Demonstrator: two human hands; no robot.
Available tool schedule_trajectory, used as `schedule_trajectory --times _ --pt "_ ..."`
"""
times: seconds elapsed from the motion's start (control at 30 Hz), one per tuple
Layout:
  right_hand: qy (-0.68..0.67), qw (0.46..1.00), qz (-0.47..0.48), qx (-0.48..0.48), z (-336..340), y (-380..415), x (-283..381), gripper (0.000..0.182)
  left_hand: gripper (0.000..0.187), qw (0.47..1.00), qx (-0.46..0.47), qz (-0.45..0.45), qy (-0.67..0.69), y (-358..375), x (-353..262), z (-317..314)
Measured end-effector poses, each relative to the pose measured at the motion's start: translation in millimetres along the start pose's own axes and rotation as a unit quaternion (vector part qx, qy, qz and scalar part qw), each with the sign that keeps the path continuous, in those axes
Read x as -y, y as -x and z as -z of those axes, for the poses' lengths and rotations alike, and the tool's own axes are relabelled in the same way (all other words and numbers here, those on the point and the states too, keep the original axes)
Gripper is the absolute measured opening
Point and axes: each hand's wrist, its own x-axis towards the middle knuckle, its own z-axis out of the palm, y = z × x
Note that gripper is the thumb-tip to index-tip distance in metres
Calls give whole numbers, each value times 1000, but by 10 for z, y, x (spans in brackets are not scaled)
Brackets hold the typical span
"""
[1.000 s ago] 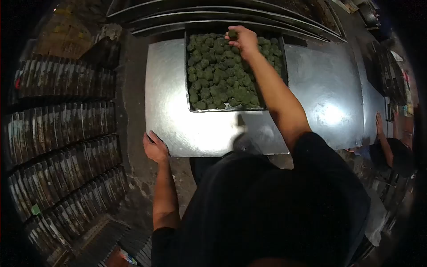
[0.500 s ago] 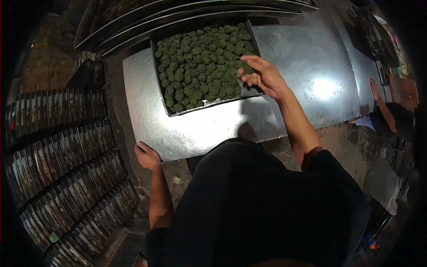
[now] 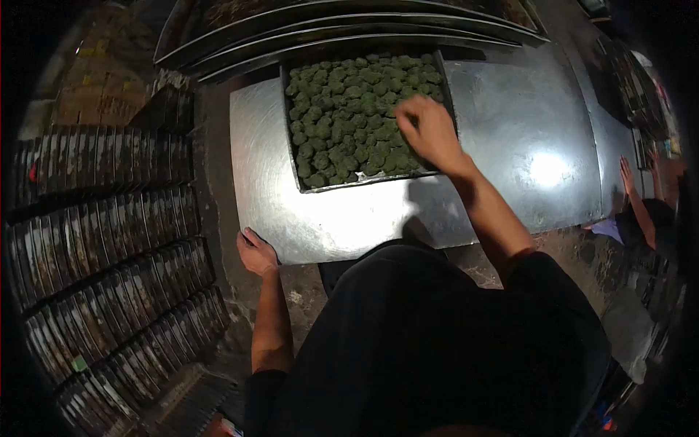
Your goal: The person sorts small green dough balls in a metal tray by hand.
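Note:
A shallow metal tray [image 3: 371, 180] filled with dark green, rough-surfaced balls [image 3: 342, 120] lies on a shiny metal tabletop [image 3: 510, 131]. My right hand [image 3: 431, 135] is over the right part of the tray, its fingers curled down among or just above the balls. The back of the hand hides the fingertips, so whether a ball is in them cannot be seen. At the table's front left corner, my left hand [image 3: 258, 253] grips the edge.
Stacked large trays [image 3: 349, 36] stand along the table's far side. Racks of many thin metal trays [image 3: 109, 240] fill the left. At the far right, another person's hand [image 3: 628, 175] rests at the table. A grey sheet [image 3: 628, 331] is at lower right.
My right hand has turned from half open, with a green ball at its fingers, to curled downward over the tray. The view has shifted slightly; my left hand stays at the corner.

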Motion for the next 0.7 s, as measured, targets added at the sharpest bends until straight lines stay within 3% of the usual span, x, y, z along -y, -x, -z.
schedule_trajectory --times 0.07,0.2,0.23,0.3,0.37,0.57,0.63,0.7 --pt "-2 996 47 -79 -261 -539 35 23 58 1000 0 0 12 -14 4 -22" --pt "250 968 18 -26 -930 -1547 -171 26 58 999 11 29 11 15 -91 37" --pt "246 969 27 -24 -972 -1634 -157 26 57 999 14 27 21 23 -97 42" --pt "327 942 6 78 -1037 -1717 -160 26 56 999 8 34 27 -17 -70 52" --pt "345 934 29 86 -1023 -1688 -171 26 52 1000 -21 -3 14 -2 -33 19" --pt "346 932 95 57 -1086 -1814 -518 27 52 1000 -4 23 17 -5 -84 47" --pt "326 926 131 141 -1055 -1855 -535 26 52 1000 -1 18 10 -15 -64 57" --pt "315 933 111 131 -965 -1864 -518 26 54 1000 -3 9 13 -10 -52 38"
